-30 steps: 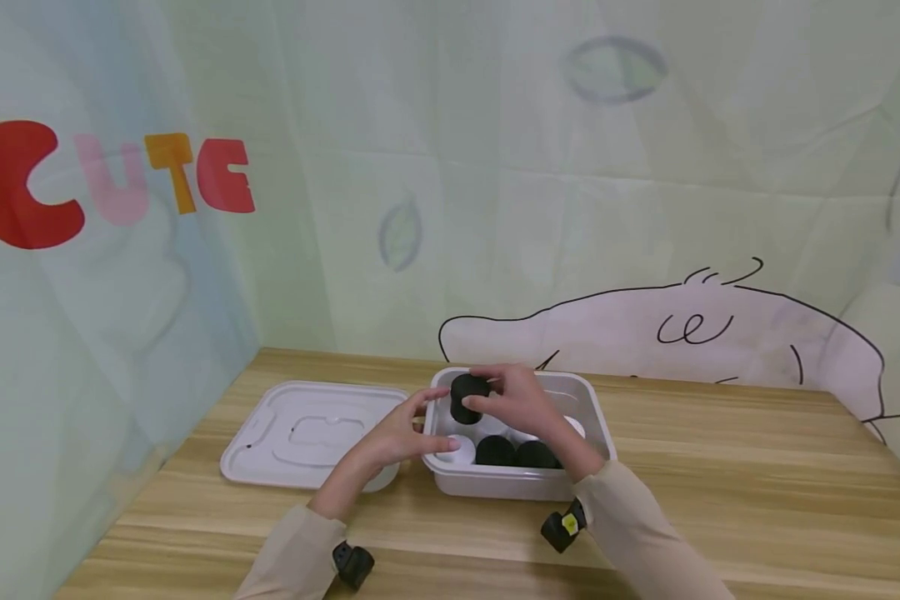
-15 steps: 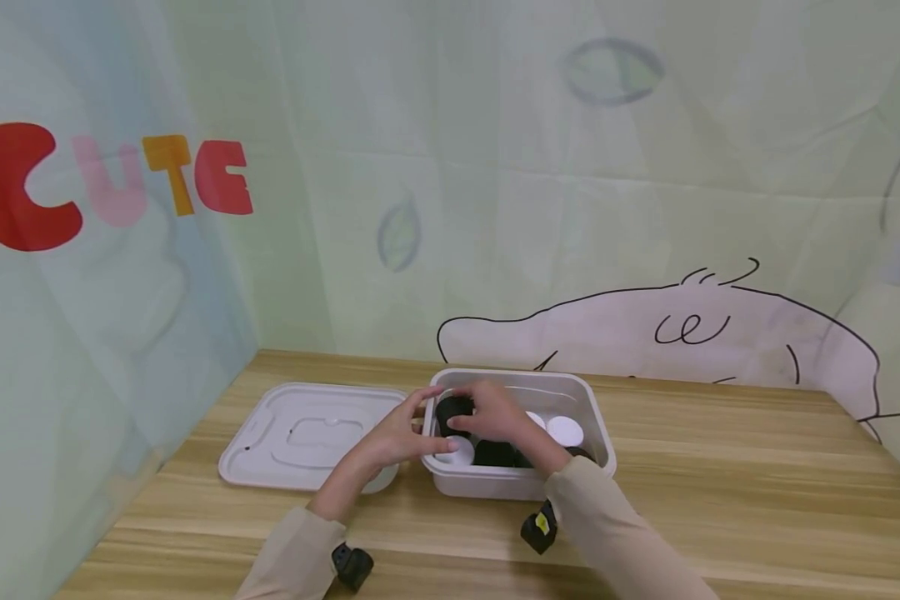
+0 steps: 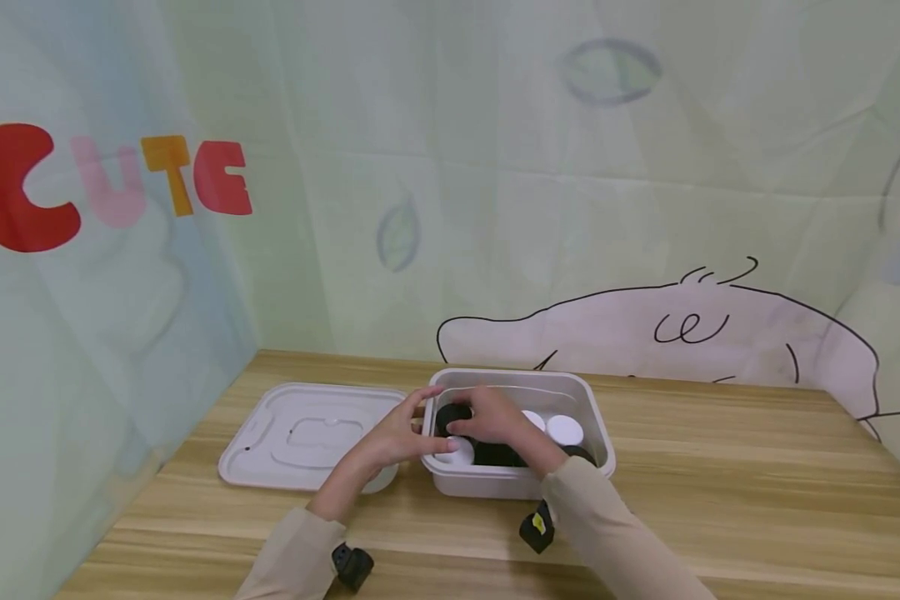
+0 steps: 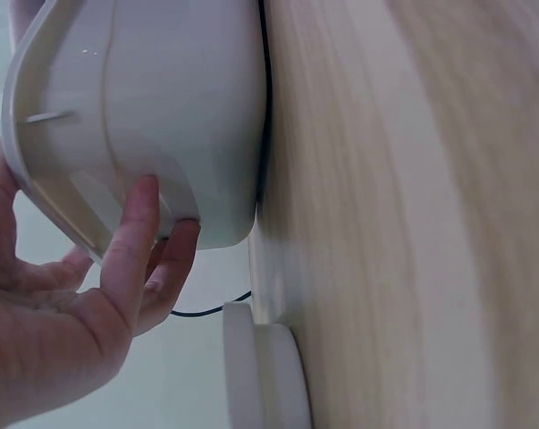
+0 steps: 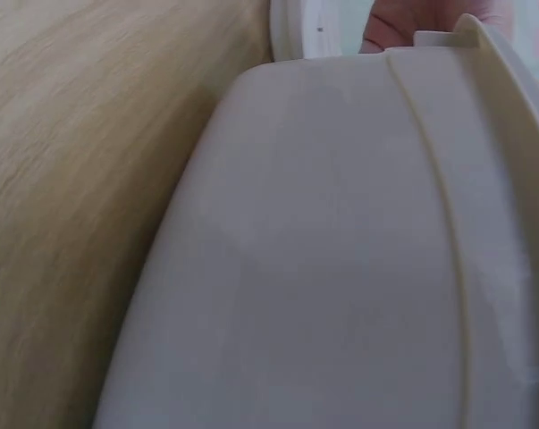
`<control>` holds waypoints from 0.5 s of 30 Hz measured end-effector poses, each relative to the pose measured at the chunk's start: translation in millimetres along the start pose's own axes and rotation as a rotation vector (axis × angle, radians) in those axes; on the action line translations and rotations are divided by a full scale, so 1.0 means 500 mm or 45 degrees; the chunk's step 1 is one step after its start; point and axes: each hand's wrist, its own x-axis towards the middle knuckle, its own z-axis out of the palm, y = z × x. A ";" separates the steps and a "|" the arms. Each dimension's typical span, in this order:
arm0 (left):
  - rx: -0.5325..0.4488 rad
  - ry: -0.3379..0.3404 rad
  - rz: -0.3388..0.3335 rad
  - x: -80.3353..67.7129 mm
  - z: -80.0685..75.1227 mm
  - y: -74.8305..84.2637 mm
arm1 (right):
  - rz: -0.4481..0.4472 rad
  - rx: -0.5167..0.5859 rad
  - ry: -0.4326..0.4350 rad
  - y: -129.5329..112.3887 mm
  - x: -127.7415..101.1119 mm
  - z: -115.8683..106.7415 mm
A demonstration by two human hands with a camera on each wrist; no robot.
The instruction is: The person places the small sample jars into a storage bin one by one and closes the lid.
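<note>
A white plastic box point(image 3: 487, 483) stands on the wooden table, holding several round-topped black and white pieces. My right hand point(image 3: 495, 414) reaches into its back left corner and grips a black cylinder point(image 3: 450, 415) between thumb and fingers. My left hand point(image 3: 397, 433) holds the box's left side. In the left wrist view, this hand's fingers point(image 4: 137, 241) press against the outer wall of the box point(image 4: 180, 98). Its thumb lies over the rim by a white round piece point(image 3: 459, 452). Only the box's outer wall point(image 5: 314, 241) fills the right wrist view; the right hand is hidden there.
A white lid point(image 3: 262, 446) lies flat on the table, left of the box. Two white round tops point(image 3: 566, 431) show at the box's right, with black tops point(image 3: 495, 454) along the front. A printed cloth point(image 3: 345, 250) hangs behind the table.
My right hand has lowered the black cylinder and shifted it left, from above the box down into its back left corner. The left hand has stayed on the box's side.
</note>
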 end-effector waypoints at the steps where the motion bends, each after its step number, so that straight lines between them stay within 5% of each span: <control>1: -0.003 -0.002 0.000 0.000 0.000 0.000 | 0.005 0.010 -0.001 0.001 -0.001 -0.001; 15: 0.021 0.009 -0.015 0.000 0.001 -0.001 | 0.064 0.049 0.035 -0.002 -0.010 -0.004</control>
